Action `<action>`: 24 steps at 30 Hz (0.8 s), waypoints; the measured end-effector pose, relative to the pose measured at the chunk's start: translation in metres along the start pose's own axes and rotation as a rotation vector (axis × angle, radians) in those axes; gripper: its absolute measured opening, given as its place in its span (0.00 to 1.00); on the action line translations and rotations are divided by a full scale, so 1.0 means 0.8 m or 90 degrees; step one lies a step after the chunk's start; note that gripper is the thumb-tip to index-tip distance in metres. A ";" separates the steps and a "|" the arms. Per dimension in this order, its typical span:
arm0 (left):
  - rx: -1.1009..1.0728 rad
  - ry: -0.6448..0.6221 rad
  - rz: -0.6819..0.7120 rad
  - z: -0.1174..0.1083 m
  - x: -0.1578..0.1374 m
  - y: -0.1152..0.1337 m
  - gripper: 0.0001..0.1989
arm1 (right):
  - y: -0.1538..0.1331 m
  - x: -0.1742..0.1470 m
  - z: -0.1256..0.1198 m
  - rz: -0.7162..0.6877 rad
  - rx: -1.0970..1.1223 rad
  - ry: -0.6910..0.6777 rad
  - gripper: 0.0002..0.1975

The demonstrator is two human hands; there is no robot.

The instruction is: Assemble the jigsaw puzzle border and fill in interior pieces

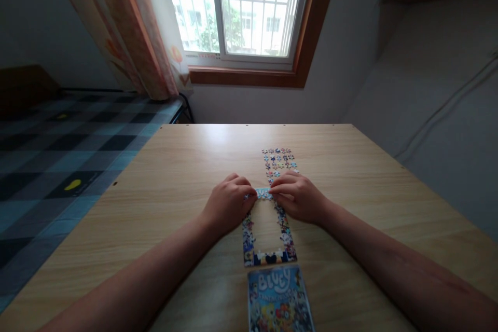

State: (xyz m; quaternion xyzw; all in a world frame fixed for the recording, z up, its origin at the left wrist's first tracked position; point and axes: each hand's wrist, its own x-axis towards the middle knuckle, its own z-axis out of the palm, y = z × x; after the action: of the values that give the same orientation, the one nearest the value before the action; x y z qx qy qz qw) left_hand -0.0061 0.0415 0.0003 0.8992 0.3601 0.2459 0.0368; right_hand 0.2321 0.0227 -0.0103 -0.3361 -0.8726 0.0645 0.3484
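A jigsaw puzzle border [248,241] lies on the table, its sides and near edge joined around bare wood. At its far end is a light blue strip of puzzle pieces [263,193]. My left hand [230,199] pinches the strip's left end between thumb and fingers. On the right end, my right hand [298,196] has its thumb and fingertips closed in the same way. Both hands cover the border's far corners. Loose puzzle pieces [278,158] lie in rows beyond my hands, some hidden behind the right one.
Nearest me on the wooden table [187,166] lies a colourful Bluey picture box or sheet [278,298]. A bed with a checked cover [78,140] stands at the left. Behind the table are a barred window [252,10] and a curtain [136,26].
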 end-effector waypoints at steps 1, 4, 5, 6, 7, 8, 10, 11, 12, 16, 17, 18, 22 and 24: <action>0.001 0.001 0.001 0.001 0.000 0.000 0.08 | 0.000 0.000 0.000 0.000 0.003 -0.011 0.08; -0.003 0.010 0.008 0.004 0.000 -0.002 0.07 | -0.001 0.001 -0.001 0.008 0.015 -0.043 0.08; -0.005 0.014 0.010 0.004 -0.001 -0.003 0.07 | -0.002 0.001 -0.002 0.010 0.017 -0.051 0.08; -0.006 0.017 0.013 0.005 -0.001 -0.003 0.06 | -0.002 0.001 -0.002 0.012 0.020 -0.055 0.09; -0.007 0.022 0.015 0.005 -0.001 -0.003 0.06 | -0.002 0.001 -0.002 0.013 0.021 -0.057 0.09; -0.008 0.025 0.015 0.005 0.000 -0.003 0.05 | -0.002 0.001 -0.002 0.013 0.021 -0.057 0.09; -0.011 0.029 0.007 0.004 0.000 -0.003 0.05 | -0.001 0.001 -0.002 0.009 0.022 -0.055 0.09; -0.013 0.030 0.003 0.004 0.000 -0.002 0.05 | -0.001 0.001 -0.002 0.008 0.022 -0.055 0.09; -0.016 0.030 -0.001 0.004 0.000 -0.002 0.05 | -0.001 0.001 -0.002 0.006 0.021 -0.056 0.09; -0.029 0.030 0.007 0.004 -0.001 -0.003 0.05 | 0.000 0.000 -0.001 0.005 0.022 -0.060 0.08; -0.033 0.032 0.013 0.005 -0.002 -0.004 0.05 | 0.001 0.000 0.000 0.004 0.022 -0.060 0.08; -0.038 0.032 0.021 0.005 -0.002 -0.005 0.05 | 0.001 0.000 0.000 0.004 0.022 -0.059 0.09; -0.044 0.031 0.053 0.007 -0.002 -0.007 0.06 | 0.003 -0.001 0.001 0.005 0.014 -0.058 0.09; -0.041 0.024 0.057 0.007 -0.001 -0.007 0.06 | 0.003 -0.001 0.001 0.006 0.012 -0.063 0.09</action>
State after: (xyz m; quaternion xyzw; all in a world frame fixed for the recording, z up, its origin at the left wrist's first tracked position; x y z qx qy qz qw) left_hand -0.0079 0.0458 -0.0065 0.9081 0.3117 0.2756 0.0481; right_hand 0.2335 0.0240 -0.0126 -0.3331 -0.8868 0.0907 0.3073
